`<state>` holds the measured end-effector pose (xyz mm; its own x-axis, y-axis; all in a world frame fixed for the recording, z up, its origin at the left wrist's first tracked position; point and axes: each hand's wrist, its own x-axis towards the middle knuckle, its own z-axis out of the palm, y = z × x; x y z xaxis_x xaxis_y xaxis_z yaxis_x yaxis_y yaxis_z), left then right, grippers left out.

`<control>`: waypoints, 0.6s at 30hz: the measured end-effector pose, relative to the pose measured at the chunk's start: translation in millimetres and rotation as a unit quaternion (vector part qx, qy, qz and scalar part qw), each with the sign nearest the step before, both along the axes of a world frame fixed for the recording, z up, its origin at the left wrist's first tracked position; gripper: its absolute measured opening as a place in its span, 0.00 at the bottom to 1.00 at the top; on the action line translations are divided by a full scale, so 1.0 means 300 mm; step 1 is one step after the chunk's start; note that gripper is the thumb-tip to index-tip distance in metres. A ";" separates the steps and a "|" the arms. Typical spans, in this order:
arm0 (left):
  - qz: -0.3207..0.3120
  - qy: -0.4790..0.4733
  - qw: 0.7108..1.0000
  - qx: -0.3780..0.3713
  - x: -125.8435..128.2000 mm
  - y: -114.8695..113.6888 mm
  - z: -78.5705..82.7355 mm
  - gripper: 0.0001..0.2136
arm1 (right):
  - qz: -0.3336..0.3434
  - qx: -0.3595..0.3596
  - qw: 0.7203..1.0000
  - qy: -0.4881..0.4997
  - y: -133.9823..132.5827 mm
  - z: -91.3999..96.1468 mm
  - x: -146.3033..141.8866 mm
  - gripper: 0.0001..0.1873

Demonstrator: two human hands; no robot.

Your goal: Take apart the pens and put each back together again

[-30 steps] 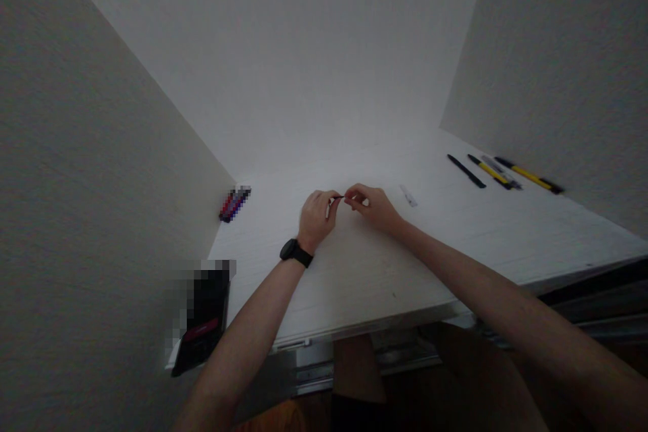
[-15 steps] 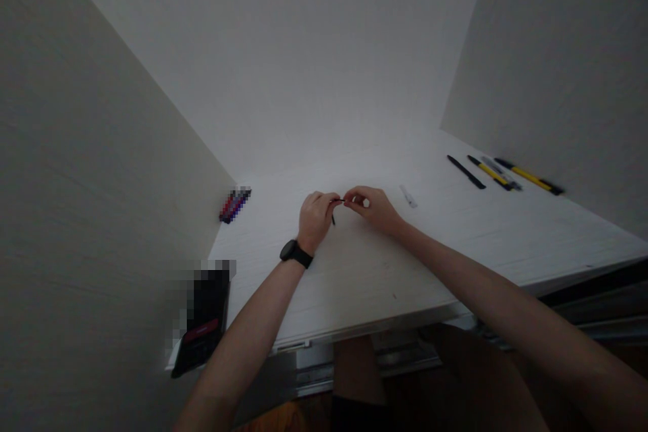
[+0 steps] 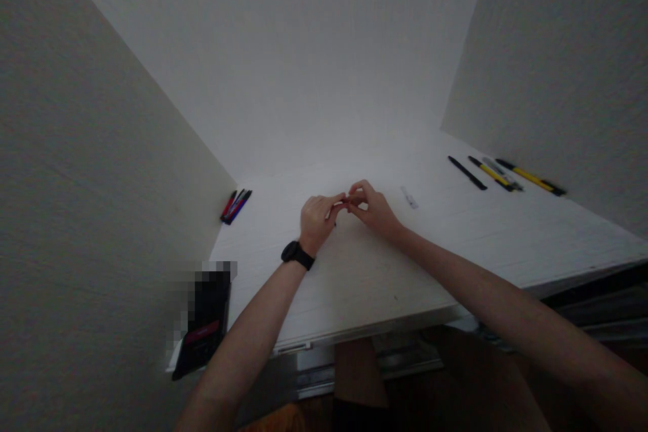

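My left hand [image 3: 316, 216], with a black watch on its wrist, is closed in a pinch over the white tabletop. A small dark thin piece [image 3: 344, 200] shows at its fingertips, mostly hidden. My right hand [image 3: 373, 209] is pinched against the left fingertips; whatever lies between its own fingers is too small to make out. Under the left hand the end of another dark piece [image 3: 335, 224] peeks out. To the right of my right hand lies a small whitish, partly clear piece [image 3: 409, 198].
At the right lie a black pen [image 3: 466, 172], yellow-and-black pens [image 3: 531, 177] and a clear pen. Red and blue pens [image 3: 236, 207] rest by the left wall. A dark phone [image 3: 205, 331] is at the front left corner. Walls enclose the white table [image 3: 354, 283] on three sides.
The fingertips of both hands have come closer together, and the thin dark piece between them is more covered. Less of the dark piece under my left hand shows.
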<state>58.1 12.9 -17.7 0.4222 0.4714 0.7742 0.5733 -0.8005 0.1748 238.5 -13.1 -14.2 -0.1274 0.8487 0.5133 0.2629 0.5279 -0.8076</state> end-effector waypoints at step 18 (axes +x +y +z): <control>-0.009 -0.089 0.995 -0.034 0.004 0.021 -0.004 0.11 | -0.428 -0.006 0.837 -0.340 0.041 -0.022 0.175 0.15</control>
